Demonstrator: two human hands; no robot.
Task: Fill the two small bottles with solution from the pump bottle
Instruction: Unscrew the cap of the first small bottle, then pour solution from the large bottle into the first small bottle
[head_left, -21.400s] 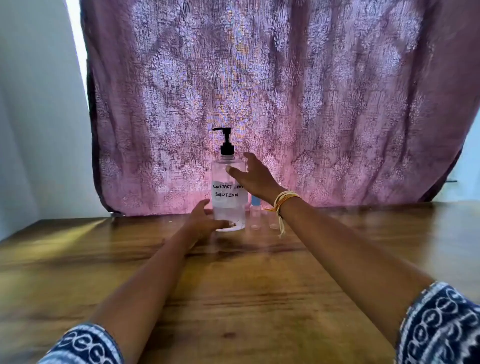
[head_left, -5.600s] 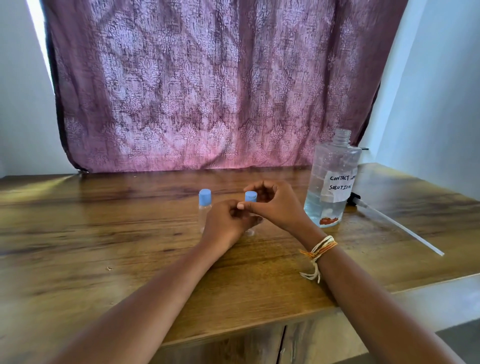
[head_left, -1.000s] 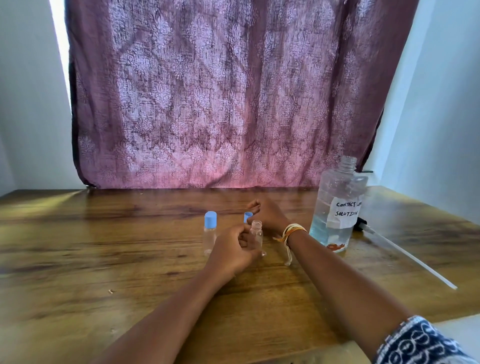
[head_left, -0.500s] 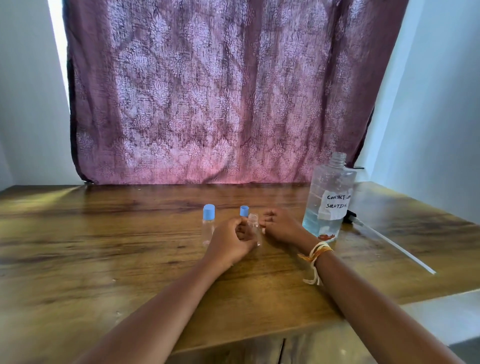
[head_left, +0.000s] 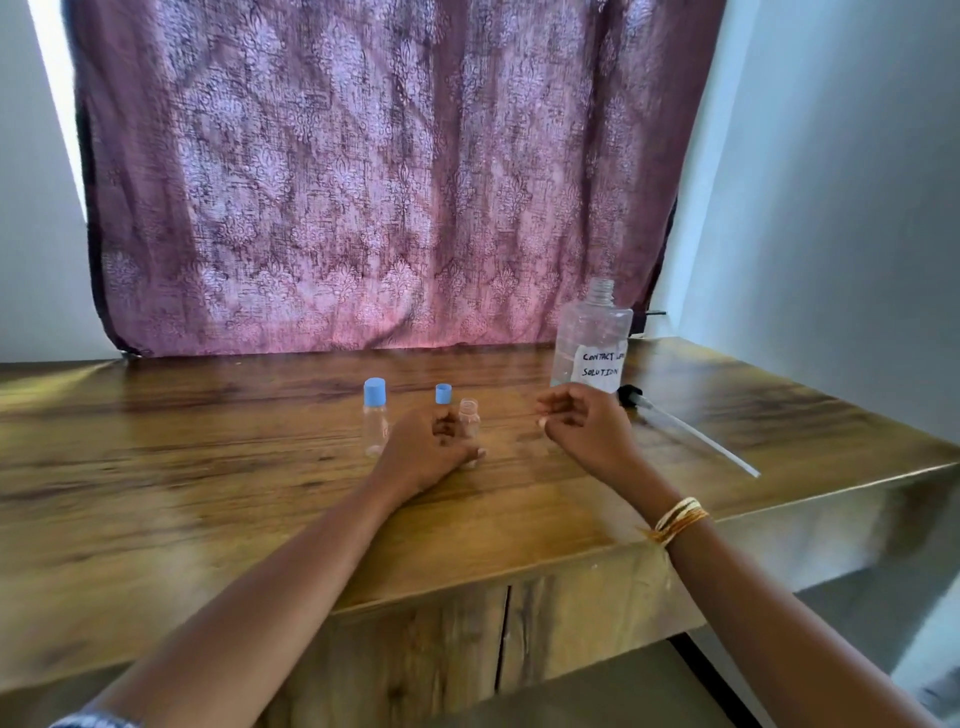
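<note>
So there's a glossy wood-grain table (head_left: 208, 467) with a patterned purple curtain (head_left: 363, 182) behind it. The left hand (head_left: 426, 452) grips a tiny clear plastic bottle (head_left: 469, 415), uncapped and upright, its loose blue cap (head_left: 443, 394) just behind. A second small bottle (head_left: 375, 421) stands just left, blue cap on. The right hand (head_left: 587, 428) hovers loosely curled, holding nothing, in front of the big clear bottle (head_left: 592, 338) with a handwritten "CONTACT ... SOLUTION" label. Its pump (head_left: 685, 428) lies flat beside it.
</note>
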